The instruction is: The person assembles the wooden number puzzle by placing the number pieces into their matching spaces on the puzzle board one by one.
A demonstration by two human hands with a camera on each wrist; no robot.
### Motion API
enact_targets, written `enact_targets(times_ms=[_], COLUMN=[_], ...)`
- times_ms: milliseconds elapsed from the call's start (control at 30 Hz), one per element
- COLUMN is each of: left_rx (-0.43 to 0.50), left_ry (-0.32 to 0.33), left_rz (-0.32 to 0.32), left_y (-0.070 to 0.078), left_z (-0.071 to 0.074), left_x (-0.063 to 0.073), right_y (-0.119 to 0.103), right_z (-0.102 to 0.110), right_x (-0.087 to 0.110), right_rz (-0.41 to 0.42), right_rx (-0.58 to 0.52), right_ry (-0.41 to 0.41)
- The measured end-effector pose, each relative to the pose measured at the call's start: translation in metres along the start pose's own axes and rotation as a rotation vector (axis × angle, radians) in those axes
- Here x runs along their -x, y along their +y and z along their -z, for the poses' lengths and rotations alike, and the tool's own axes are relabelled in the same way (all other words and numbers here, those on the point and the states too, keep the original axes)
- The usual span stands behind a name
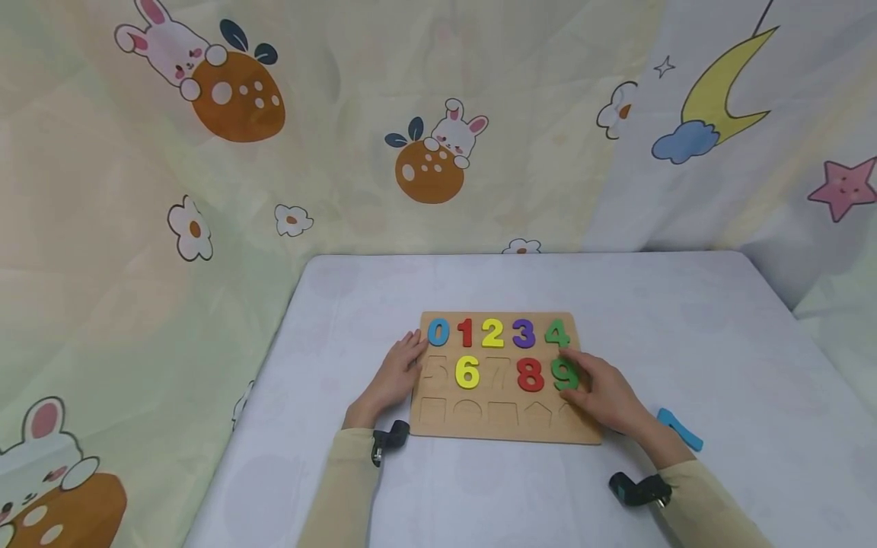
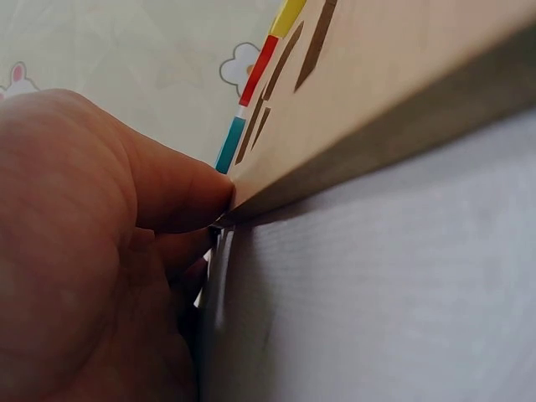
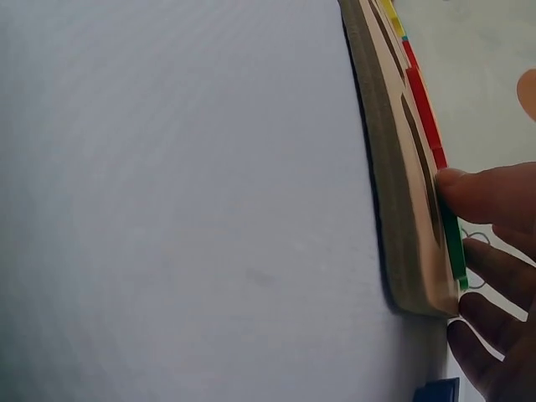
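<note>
A wooden number puzzle board (image 1: 507, 423) lies flat on the table. My left hand (image 1: 396, 371) rests at its left edge, with the thumb (image 2: 188, 197) touching the side in the left wrist view. At the board's right side, my right hand (image 1: 606, 392) pinches the green number 9 (image 1: 565, 374) between thumb and fingers, over the right end of the second row. In the right wrist view the thumb (image 3: 473, 193) presses the edge of that green piece. Beside it is a red 8 (image 1: 530, 374), and above it a green 4 (image 1: 557, 333).
The numbers 0 to 3 fill the top row, and a yellow 6 (image 1: 467, 372) sits in the second. Bare outlines show for 5, 7 and the bottom-row shapes. A blue piece (image 1: 680, 430) lies beyond my right wrist, partly hidden. A printed cloth hangs behind the white table (image 1: 521, 495).
</note>
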State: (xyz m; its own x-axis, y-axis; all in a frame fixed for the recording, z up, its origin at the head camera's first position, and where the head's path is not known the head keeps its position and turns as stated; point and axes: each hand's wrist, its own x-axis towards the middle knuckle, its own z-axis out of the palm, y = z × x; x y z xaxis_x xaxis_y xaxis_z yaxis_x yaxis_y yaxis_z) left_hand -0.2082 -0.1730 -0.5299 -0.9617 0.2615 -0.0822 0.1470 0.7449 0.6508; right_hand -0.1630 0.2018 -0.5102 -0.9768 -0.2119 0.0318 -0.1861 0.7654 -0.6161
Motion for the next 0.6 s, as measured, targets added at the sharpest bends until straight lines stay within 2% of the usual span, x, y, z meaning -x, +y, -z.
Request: enact_targets(times_ms=[400,600], left_rx=[0.002,0.010], left_ry=[-0.004,0.004], left_rz=[0.015,0.002], left_y=[0.0017,0.0019], left_z=[0.0007,0.0013], left_x=[0.0005,0.0012], right_y=[-0.0034,-0.0023], right_z=[0.0022,0.0041], right_x=[0.0000,0.0006], right_rz=[-0.004,0.004], right_rx=[0.003,-0.002], right_ry=[-0.007,-0.026])
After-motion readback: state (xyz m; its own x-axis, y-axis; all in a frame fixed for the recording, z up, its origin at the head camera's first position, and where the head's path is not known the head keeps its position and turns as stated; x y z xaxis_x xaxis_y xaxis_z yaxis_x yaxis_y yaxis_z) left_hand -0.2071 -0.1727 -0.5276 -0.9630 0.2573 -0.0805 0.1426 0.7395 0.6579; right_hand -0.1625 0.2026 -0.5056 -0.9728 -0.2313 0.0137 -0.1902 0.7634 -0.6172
